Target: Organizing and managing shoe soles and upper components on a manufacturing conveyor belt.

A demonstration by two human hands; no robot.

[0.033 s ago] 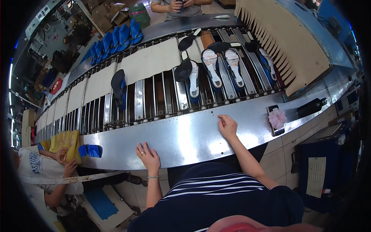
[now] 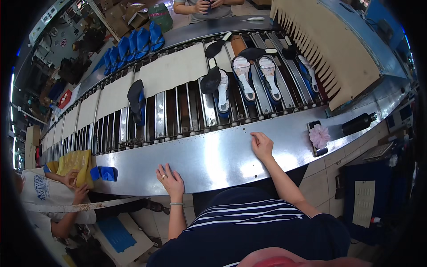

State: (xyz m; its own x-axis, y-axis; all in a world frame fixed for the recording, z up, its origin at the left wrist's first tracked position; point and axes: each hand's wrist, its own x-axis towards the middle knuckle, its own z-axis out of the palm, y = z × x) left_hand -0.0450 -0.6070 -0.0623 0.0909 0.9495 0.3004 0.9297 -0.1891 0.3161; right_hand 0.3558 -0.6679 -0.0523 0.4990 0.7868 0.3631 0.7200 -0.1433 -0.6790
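Observation:
My left hand (image 2: 170,180) lies flat on the shiny metal ledge (image 2: 213,158) of a roller conveyor (image 2: 178,111), fingers spread, holding nothing. My right hand (image 2: 261,144) rests further right on the same ledge near the rollers, fingers loosely bent and empty. Nearest on the rollers beyond it are sandals with white insoles on blue soles (image 2: 243,78), lying lengthwise. A black sole (image 2: 211,81) overlaps one of them. Another black sole on a blue one (image 2: 136,100) lies further left.
A phone with a pink flower (image 2: 318,137) and a dark bottle (image 2: 358,123) sit on the ledge's right end. A person at lower left handles yellow material (image 2: 75,162) beside blue pieces (image 2: 103,173). Another person (image 2: 204,6) stands across the conveyor. Blue soles (image 2: 133,44) are stacked on the far side.

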